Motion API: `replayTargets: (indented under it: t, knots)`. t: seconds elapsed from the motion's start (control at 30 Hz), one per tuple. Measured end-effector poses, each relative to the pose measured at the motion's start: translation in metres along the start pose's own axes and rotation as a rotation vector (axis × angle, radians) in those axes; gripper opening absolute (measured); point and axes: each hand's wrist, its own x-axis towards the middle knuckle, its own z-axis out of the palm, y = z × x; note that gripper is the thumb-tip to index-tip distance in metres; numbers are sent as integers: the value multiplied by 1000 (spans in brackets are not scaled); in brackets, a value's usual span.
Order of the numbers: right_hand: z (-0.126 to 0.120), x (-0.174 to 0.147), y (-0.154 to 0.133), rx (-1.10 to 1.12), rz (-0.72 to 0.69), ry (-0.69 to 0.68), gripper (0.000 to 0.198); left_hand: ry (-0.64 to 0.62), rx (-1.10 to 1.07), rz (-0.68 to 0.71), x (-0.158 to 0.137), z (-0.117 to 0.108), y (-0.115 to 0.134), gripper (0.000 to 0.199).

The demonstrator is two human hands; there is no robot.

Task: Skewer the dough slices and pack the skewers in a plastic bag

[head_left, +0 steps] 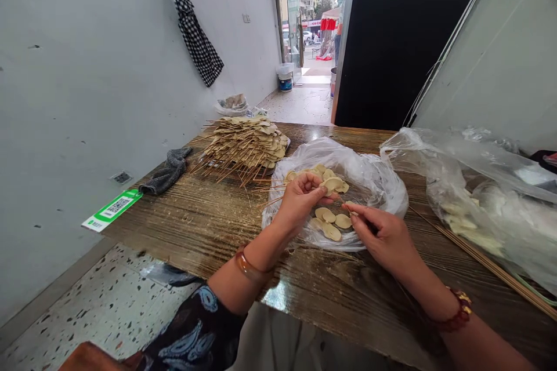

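Done well, the left hand (pixel 302 197) would have held the small stack of thin, round, pale beige slices (pixel 334 184) level and lightly, skin clear of any point, while the right hand (pixel 387 235) kept the thin brown wooden stick (pixel 344 206) aligned, pressing gently against tearing. The left fingers were curled nearly closed, pinching the slices above a crumpled clear plastic bag (pixel 339 151) on the dark brown tabletop (pixel 209 220). The right fingers pinched narrowly on the stick; whether they gripped another slice could not be told.
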Motion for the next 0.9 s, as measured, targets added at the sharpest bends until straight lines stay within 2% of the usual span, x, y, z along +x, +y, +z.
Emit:
replayTargets:
  t: [0.3,0.53,0.9]
  knots:
    - [1,0,1,30,-61,0,26,34,-107,-66,2,-5,2,43]
    - [0,-1,1,34,-31,-45,27,29,-116,-70,2,-6,3,37]
    - [1,-1,1,37,-68,-27,26,32,-160,-106,3,-9,0,34]
